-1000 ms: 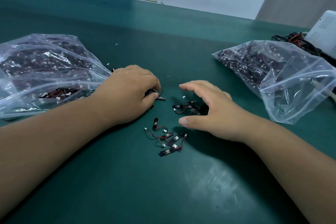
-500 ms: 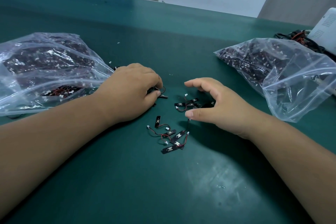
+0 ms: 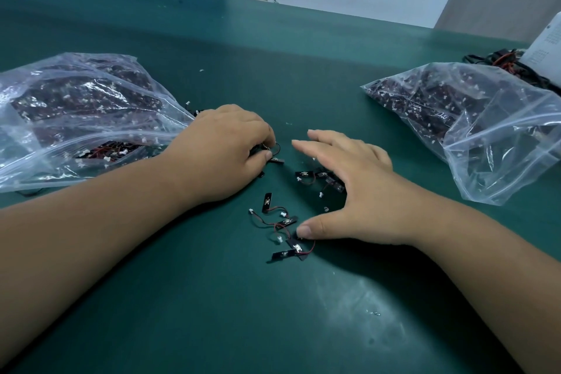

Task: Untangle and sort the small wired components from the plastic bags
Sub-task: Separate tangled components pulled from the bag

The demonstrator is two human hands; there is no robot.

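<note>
Black wired components [image 3: 280,223] between hands [image 3: 224,149]

Two bare hands and forearms show, nothing but skin on them. The left hand [image 3: 224,149] is uncovered, and the left forearm [image 3: 91,237] behind its wrist runs bare to the picture's edge. The right hand [image 3: 355,191] is bare too, and so is the right forearm [image 3: 485,252] behind it. The right thumbnail [image 3: 304,231] is short and rounded.
</note>
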